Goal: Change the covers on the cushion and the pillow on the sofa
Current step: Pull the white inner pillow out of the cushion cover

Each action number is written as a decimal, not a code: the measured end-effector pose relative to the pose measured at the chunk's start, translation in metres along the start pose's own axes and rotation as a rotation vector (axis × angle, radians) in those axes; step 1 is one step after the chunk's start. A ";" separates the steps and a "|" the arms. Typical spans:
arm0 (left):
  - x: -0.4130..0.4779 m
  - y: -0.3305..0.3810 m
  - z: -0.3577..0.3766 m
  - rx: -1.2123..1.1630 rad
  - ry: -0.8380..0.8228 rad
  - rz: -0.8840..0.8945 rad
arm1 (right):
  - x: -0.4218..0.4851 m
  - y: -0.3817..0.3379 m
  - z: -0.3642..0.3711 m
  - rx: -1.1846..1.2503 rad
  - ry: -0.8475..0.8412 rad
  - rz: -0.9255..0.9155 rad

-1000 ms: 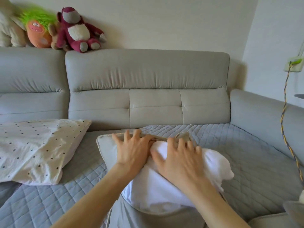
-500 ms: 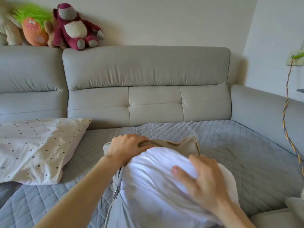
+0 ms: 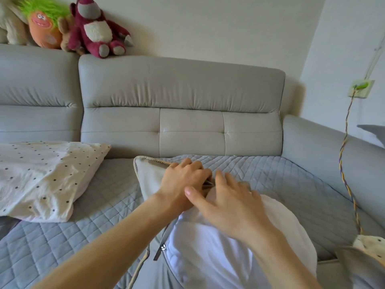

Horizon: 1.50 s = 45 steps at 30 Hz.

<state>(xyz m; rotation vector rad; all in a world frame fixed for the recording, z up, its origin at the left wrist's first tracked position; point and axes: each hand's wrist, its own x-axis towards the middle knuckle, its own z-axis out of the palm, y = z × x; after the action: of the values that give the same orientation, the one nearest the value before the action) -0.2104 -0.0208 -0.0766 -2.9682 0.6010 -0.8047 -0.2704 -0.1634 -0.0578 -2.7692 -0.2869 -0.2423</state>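
Observation:
A white cushion insert [image 3: 218, 253] bulges out of a grey piped cushion cover [image 3: 149, 176] on the quilted sofa seat. The cover's zip pull [image 3: 161, 250] hangs at the open seam near me. My left hand [image 3: 183, 180] grips the cover's far edge, fingers curled over the fabric. Spread flat, my right hand [image 3: 227, 203] presses on the white insert just right of the left hand. A pillow in a cream dotted cover [image 3: 45, 178] lies on the seat to the left.
The grey sofa backrest [image 3: 181, 113] runs behind, with plush toys [image 3: 93, 30] on top at left. An armrest [image 3: 333, 155] bounds the right side, and a twisted cord [image 3: 345, 174] hangs from a wall socket. Dotted fabric [image 3: 369, 245] lies at the lower right.
The cushion went from raised and tilted back down onto the seat. My right hand slid up the insert toward the left hand. The left hand keeps its grip on the cover's edge.

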 end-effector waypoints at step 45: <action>0.014 -0.047 -0.056 -0.443 0.092 -0.478 | 0.019 0.052 0.001 1.145 0.258 0.378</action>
<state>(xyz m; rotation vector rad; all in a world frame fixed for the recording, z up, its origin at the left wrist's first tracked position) -0.2098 0.0226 -0.0161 -3.5684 0.0589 -0.9402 -0.2404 -0.2076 -0.0717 -1.5893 0.1467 -0.2302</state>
